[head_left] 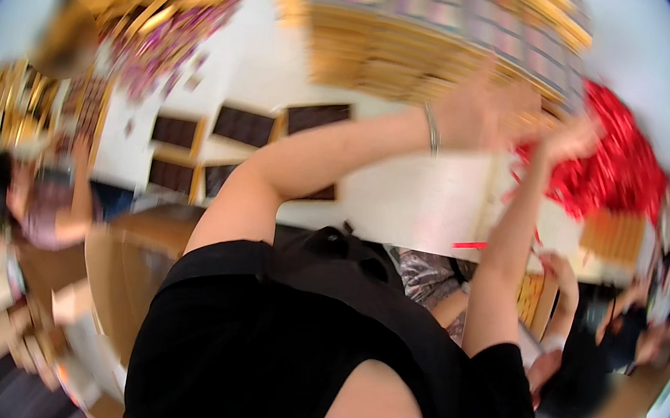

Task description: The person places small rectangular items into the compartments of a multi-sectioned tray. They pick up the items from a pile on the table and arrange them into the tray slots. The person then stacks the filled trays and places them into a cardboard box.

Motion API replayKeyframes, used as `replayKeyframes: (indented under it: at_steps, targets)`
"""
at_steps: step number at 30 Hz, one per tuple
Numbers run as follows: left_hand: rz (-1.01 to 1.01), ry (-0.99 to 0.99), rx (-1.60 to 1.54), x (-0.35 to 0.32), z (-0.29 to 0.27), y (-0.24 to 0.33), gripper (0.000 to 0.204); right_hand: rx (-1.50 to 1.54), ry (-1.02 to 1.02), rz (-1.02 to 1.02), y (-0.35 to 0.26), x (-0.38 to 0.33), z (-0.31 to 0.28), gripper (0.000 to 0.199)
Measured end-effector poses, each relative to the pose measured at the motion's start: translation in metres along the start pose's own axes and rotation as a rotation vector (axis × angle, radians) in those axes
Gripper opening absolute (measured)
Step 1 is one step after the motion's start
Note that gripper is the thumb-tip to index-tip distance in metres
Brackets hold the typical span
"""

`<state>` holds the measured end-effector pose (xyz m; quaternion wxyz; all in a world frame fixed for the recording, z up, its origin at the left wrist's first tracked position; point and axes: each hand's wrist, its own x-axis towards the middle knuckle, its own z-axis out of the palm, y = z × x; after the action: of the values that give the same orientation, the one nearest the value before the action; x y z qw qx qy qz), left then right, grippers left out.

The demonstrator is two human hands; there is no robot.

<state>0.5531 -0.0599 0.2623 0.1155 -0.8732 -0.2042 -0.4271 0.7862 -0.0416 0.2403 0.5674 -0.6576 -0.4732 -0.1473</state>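
Observation:
My left hand (pixel 492 107) reaches across to the front of a tall stack of gold-edged flat boxes (pixel 381 50). Motion smears its fingers, which look partly spread; whether they touch the stack I cannot tell. Close beside it on the right, my right hand (pixel 568 140) is raised in front of a heap of shiny red ribbon (pixel 625 158). Its fingers are blurred too, and anything in them cannot be made out. The boxes' upper faces show rows of pale, pinkish panels.
Dark trays with gold edges (pixel 243 125) lie on the white table (pixel 405 193), left of centre. Behind them is a pile of purple and gold pieces (pixel 161 51). A co-worker (pixel 56 206) sits at the left, another (pixel 575 376) at the right. A cardboard box (pixel 122 282) stands by my left side.

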Motion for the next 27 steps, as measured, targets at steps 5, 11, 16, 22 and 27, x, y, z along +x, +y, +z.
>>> replayKeyframes:
  at_steps: [5,11,16,22,27]
  targets:
    - [-0.499,-0.241,-0.132,-0.268,-0.164,0.045,0.040,-0.049,-0.414,-0.079,-0.005,-0.188,-0.047,0.052]
    - [-1.103,-0.809,0.423,-0.484,-0.320,0.028,0.092,-0.138,-1.236,-0.376,-0.147,-0.383,-0.044,0.079]
    - [-0.936,-0.961,0.353,-0.524,-0.345,-0.042,0.100,-0.281,-1.221,-0.532,-0.187,-0.410,0.022,0.086]
    - [-0.590,-1.171,0.090,-0.530,-0.324,-0.108,0.093,-0.340,-1.230,-0.534,-0.179,-0.436,0.050,0.085]
    - [-0.685,-1.081,0.063,-0.511,-0.294,-0.093,0.095,-0.292,-1.138,-0.483,-0.194,-0.451,0.038,0.065]
